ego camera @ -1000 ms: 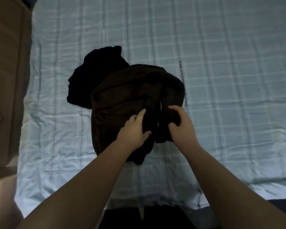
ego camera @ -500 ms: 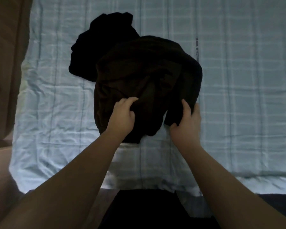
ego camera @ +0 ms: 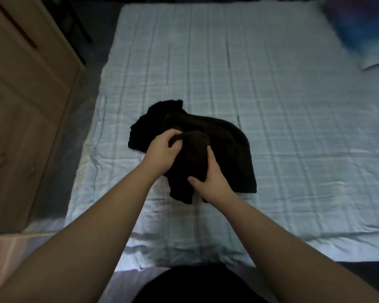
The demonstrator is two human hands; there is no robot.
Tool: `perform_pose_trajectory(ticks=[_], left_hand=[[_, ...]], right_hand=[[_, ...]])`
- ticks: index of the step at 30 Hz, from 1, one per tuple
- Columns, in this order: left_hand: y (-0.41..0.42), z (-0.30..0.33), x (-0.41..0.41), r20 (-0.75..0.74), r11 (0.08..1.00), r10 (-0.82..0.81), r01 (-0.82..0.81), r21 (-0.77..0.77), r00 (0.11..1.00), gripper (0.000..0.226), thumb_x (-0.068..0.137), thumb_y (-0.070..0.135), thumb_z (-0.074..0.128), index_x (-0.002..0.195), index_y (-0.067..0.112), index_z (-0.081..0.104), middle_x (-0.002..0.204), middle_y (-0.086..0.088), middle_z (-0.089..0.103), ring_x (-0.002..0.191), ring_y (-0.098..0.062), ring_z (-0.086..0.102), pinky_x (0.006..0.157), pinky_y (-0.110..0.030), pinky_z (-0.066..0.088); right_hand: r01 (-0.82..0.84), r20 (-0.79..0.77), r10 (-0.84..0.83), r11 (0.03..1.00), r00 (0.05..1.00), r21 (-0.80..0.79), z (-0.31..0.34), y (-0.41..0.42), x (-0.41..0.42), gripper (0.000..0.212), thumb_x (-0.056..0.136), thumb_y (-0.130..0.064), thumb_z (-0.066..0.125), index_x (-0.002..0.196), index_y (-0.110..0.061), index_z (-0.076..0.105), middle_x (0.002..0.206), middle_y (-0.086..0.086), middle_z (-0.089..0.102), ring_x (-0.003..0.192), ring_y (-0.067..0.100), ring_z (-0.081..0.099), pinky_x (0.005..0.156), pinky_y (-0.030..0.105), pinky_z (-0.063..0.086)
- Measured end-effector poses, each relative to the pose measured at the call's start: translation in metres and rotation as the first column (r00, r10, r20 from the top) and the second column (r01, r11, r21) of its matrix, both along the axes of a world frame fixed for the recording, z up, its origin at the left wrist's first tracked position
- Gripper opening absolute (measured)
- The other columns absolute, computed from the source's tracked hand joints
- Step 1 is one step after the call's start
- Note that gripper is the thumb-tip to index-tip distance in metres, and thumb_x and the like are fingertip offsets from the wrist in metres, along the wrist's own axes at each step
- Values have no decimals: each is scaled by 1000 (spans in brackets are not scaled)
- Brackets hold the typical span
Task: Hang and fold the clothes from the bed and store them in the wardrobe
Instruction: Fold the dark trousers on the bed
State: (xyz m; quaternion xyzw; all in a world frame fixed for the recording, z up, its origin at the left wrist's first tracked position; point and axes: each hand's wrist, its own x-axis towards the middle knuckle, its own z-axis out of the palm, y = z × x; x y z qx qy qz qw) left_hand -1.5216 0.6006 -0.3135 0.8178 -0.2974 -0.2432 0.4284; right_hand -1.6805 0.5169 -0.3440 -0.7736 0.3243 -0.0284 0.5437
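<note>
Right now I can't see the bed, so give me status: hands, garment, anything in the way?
Left hand and right hand both grip the dark brown garment, bunched on the bed. Black garment lies partly under it. Nothing else close.

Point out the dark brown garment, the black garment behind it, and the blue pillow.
Dark brown fabric garment (ego camera: 228, 149), head view, its upper right.
Black fabric garment (ego camera: 149, 125), head view, its middle.
Blue pillow (ego camera: 363, 29), head view, its middle.
</note>
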Motion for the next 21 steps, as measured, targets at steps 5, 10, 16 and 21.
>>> perform_pose_trajectory(ticks=[5,10,16,21], left_hand=[[-19,83,1,63,994,-43,49,-97,997,12,98,22,55,101,27,66,95,17,66,92,2,60,80,-17,46],[-42,143,-12,95,975,-40,59,-213,995,16,99,28,57,108,19,66,97,7,67,95,-10,64,83,-27,49],[-56,179,-33,84,991,-111,116,-66,990,43,96,39,60,134,21,49,114,8,60,105,-13,60,80,-24,44],[-71,170,-55,177,994,-96,103,-29,980,76,92,46,64,154,25,25,160,-3,24,141,-20,35,111,-32,33]], right_hand=[[126,21,-126,992,992,-25,62,-17,-2,114,81,-34,78,158,-37,-6,159,-3,32,140,17,40,111,40,43],[235,157,-233,972,960,12,123,-32,-9,56,85,-17,71,136,-24,48,113,-13,63,110,13,63,78,20,50],[224,320,-278,955,906,195,178,-67,-15,40,83,-11,66,119,-26,62,105,2,74,96,17,73,86,45,61],[253,337,-363,910,869,328,191,-115,-27,31,88,-1,63,113,-19,65,105,9,74,95,25,74,84,49,61]])
